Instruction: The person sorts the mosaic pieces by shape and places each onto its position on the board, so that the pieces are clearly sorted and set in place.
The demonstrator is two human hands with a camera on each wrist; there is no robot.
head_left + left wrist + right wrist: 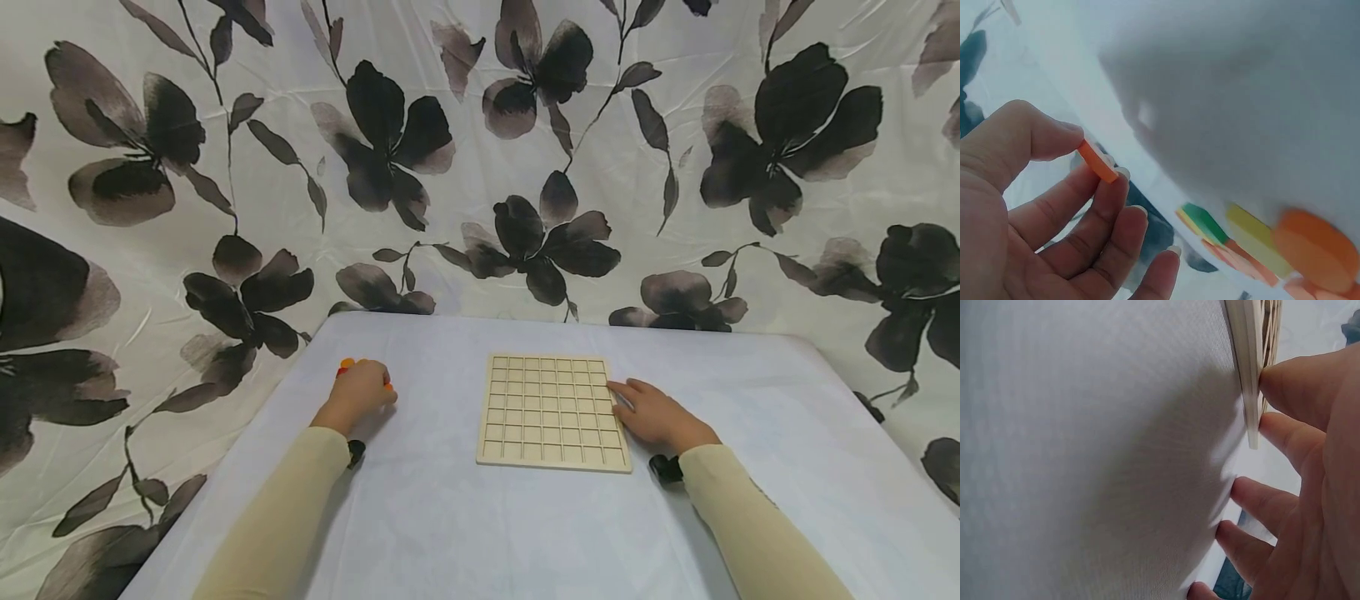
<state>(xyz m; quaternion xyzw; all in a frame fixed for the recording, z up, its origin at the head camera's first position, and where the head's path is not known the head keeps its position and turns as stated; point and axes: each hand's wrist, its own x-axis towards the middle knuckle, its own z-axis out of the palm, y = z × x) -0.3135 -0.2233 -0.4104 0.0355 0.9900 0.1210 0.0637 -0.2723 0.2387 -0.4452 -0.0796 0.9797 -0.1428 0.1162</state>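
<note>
My left hand (360,390) is at the left side of the table. In the left wrist view its thumb and a fingertip pinch a small flat orange piece (1099,164) by the edges. Just past the fingers lie several coloured pieces, among them a rounded orange piece (1315,250), a yellow piece (1257,239) and a green piece (1205,224); the head view mostly hides them behind the hand. A square wooden grid board (553,410) lies flat right of centre. Along its right edge my right hand (660,414) touches the rim with extended thumb and forefinger, its other fingertips resting on the cloth.
A white cloth (420,525) covers the table, whose far edge meets a hanging curtain with dark flowers (525,225). Dark bands (666,469) sit at both wrists, below the sleeves.
</note>
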